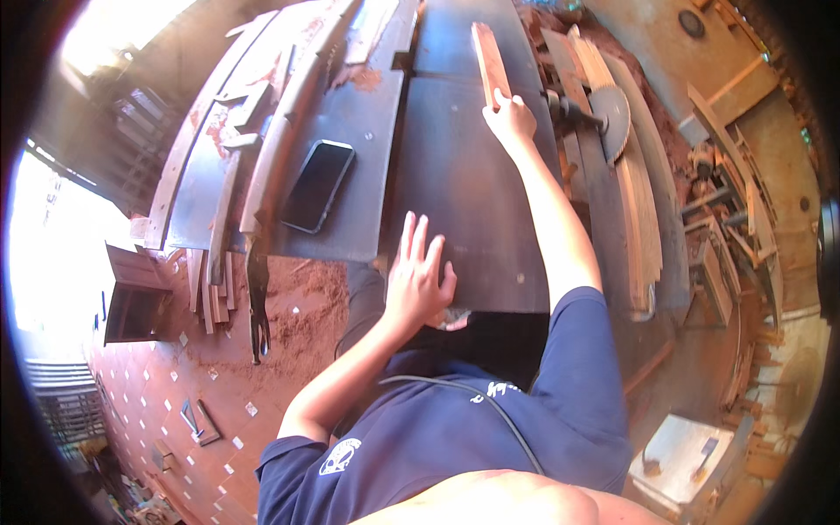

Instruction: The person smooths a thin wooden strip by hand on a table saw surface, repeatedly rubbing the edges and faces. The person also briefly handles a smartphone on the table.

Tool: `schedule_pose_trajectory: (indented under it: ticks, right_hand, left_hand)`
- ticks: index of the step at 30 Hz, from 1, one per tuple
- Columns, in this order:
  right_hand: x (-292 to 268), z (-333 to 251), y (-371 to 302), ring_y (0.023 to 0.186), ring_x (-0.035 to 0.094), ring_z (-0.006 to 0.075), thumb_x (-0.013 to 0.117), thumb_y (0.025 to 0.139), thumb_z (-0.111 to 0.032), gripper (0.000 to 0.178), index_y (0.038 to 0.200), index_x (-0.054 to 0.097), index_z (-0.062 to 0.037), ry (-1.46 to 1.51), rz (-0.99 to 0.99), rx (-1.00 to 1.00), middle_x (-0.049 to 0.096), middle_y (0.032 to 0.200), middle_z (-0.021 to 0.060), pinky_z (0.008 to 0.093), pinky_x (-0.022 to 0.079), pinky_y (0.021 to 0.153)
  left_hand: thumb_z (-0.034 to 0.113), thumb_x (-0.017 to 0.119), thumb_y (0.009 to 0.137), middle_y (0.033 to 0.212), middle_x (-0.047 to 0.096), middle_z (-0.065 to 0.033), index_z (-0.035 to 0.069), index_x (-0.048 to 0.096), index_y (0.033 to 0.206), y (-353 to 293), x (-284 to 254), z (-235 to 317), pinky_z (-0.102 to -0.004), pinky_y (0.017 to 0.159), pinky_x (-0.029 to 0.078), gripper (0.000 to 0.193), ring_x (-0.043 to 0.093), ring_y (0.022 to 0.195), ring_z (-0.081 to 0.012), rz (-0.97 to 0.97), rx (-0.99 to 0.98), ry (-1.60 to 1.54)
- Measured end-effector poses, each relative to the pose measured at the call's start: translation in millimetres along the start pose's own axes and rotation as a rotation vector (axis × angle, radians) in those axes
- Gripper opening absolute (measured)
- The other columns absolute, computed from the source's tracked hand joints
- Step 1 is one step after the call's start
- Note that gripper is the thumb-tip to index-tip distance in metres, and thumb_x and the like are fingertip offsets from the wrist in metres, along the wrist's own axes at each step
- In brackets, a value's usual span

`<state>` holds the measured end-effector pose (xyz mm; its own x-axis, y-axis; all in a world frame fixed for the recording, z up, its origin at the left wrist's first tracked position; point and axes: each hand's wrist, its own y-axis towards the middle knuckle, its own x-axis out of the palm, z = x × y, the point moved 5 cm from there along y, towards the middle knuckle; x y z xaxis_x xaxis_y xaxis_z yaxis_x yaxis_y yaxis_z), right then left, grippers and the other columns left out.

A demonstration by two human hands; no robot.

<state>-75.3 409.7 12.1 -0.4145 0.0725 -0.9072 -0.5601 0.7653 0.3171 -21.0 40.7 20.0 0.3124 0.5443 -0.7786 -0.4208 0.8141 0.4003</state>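
My right hand (511, 122) is closed around the near end of a short, narrow wooden strip (489, 63). The strip points away from me over the far part of a dark metal machine table (472, 192). At the table's near left edge, my left hand (418, 276) is open, with its fingers stretched out over the metal and nothing in it. A black phone (319, 185) lies on the metal surface left of the slot. To the right of my right hand, a round toothed saw blade (612, 123) sits on a spindle beside the table.
Long wooden boards (637, 210) lie past the blade on the right. A long wooden rail (289, 109) and loose pieces cover the left side. Reddish sawdust (302, 302) is heaped on the tiled floor. A dark wooden box (136, 293) stands at far left, and a white-topped stand (678, 455) at lower right.
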Motion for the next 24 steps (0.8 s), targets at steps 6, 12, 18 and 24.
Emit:
schedule_pose_trajectory:
  ticks: [6,12,18,24]
  right_hand:
    - [-63.1,13.9,-154.7,0.076,0.068,0.0290,0.071,0.081,-0.034,0.043,0.120,0.071,-0.0156,0.173,0.062,-0.124,0.061,0.085,0.0122,0.0406,0.055,0.067]
    - [-148.3,24.0,-332.0,0.058,0.056,0.0245,0.079,0.075,-0.015,0.045,0.119,0.072,-0.0136,0.194,0.057,-0.136,0.049,0.072,0.0078,0.0357,0.049,0.055]
    - [-186.9,15.1,-456.9,0.058,0.052,0.0187,0.083,0.071,-0.002,0.045,0.114,0.073,-0.0087,0.340,0.016,0.008,0.054,0.072,0.0052,0.0330,0.046,0.055]
    - [-189.2,28.6,-446.1,0.074,0.052,0.0182,0.087,0.061,-0.009,0.063,0.121,0.070,-0.0109,0.293,-0.044,0.143,0.052,0.093,0.0049,0.0332,0.046,0.064]
  left_hand:
    - [0.012,0.067,0.082,0.144,0.040,-0.0304,-0.002,0.059,0.117,-5.5,-2.8,2.6,-0.0532,0.114,0.033,0.039,0.026,0.143,-0.0503,0.055,-0.028,0.027]
    - [0.012,0.068,0.080,0.145,0.040,-0.0297,0.000,0.060,0.119,-7.9,2.1,1.4,-0.0533,0.114,0.034,0.042,0.027,0.143,-0.0502,0.080,0.025,0.028]
    - [0.014,0.069,0.081,0.148,0.039,-0.0261,0.004,0.060,0.121,-9.6,5.6,-1.4,-0.0526,0.113,0.036,0.042,0.025,0.145,-0.0481,0.033,0.005,0.039]
    - [0.016,0.069,0.083,0.150,0.038,-0.0244,0.005,0.060,0.122,-8.5,8.2,-4.6,-0.0526,0.113,0.035,0.041,0.023,0.147,-0.0462,-0.003,-0.003,0.020]
